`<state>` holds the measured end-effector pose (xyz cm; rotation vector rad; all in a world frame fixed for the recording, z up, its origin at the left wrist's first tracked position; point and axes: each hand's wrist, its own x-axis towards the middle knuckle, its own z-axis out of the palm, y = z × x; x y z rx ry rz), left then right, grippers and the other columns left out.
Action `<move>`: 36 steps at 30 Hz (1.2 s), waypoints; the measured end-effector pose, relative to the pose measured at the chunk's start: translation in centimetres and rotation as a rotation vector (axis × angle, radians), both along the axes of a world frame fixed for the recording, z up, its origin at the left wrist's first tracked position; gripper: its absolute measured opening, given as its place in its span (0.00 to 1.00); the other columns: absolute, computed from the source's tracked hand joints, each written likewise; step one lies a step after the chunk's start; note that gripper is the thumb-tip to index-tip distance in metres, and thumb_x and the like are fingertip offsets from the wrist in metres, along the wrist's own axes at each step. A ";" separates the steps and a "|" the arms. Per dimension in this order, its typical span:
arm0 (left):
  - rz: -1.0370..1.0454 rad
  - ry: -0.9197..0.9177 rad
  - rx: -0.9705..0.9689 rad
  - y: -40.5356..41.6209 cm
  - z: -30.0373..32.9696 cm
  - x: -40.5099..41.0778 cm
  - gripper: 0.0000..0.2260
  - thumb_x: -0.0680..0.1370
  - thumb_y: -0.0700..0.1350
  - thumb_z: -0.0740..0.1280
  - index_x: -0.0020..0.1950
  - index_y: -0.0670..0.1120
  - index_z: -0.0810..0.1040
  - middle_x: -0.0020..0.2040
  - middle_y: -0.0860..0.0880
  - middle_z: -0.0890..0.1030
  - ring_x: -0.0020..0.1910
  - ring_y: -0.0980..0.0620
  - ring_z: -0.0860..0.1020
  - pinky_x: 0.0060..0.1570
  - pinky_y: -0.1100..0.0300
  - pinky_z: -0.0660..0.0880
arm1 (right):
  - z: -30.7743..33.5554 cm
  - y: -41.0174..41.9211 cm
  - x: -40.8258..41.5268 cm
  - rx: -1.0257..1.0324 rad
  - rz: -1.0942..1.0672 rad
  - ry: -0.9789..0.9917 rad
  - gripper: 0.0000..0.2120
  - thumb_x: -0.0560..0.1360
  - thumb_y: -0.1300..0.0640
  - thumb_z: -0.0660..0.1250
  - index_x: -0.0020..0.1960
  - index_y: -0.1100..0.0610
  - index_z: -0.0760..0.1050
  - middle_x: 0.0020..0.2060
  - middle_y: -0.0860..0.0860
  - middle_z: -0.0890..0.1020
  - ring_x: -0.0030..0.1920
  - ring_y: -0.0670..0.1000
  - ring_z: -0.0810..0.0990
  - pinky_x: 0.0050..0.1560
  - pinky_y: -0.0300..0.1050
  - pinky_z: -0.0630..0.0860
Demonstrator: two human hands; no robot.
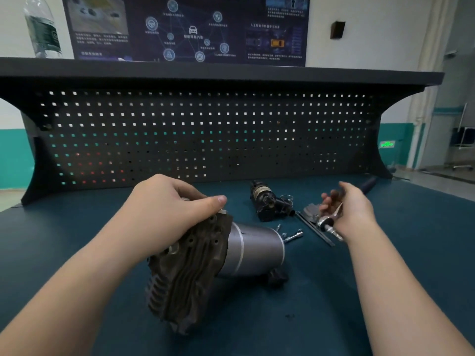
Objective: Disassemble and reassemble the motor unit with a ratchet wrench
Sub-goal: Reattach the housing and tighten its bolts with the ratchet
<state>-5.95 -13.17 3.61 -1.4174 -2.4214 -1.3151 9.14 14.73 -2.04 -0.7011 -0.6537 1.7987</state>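
Observation:
The motor unit (246, 250) lies on its side on the dark teal bench top: a grey cylinder with a dark ribbed cast housing (185, 276) at its near left end. My left hand (167, 211) rests on top of that housing and grips its upper edge. To the right, my right hand (352, 211) is raised just above the bench and holds the chrome ratchet wrench (329, 223), its socket end pointing down toward me. The wrench is clear of the motor unit.
A smaller black motor part (270, 204) with a wire clip lies behind the unit. A socket extension (294, 236) and small bolts sit by the cylinder's right end. A grey metal cover (309, 213) and thin rods lie under my right hand. A black pegboard (205, 134) backs the bench.

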 end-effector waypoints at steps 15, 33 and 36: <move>0.597 0.207 0.101 2.6 -1.2 5.9 0.22 0.77 0.59 0.61 0.29 0.47 0.65 0.30 0.48 0.73 0.40 0.45 0.72 0.40 0.55 0.63 | 2.8 -7.1 -2.5 0.065 0.410 0.362 0.23 0.75 0.39 0.65 0.37 0.59 0.73 0.26 0.50 0.76 0.23 0.42 0.73 0.22 0.31 0.71; -0.341 -0.054 -0.214 0.8 0.7 -0.5 0.15 0.66 0.60 0.76 0.51 0.60 0.81 0.45 0.58 0.85 0.45 0.61 0.82 0.51 0.58 0.80 | 3.3 -13.1 -4.4 0.227 0.509 0.451 0.07 0.66 0.62 0.70 0.29 0.60 0.81 0.32 0.53 0.81 0.31 0.46 0.81 0.32 0.36 0.77; -0.361 -0.048 -0.202 1.1 0.5 -0.4 0.17 0.64 0.63 0.75 0.50 0.60 0.81 0.43 0.59 0.84 0.43 0.63 0.82 0.48 0.62 0.80 | 3.7 -13.7 -4.1 0.334 0.471 0.455 0.04 0.65 0.61 0.70 0.32 0.58 0.81 0.33 0.52 0.81 0.33 0.46 0.81 0.33 0.36 0.78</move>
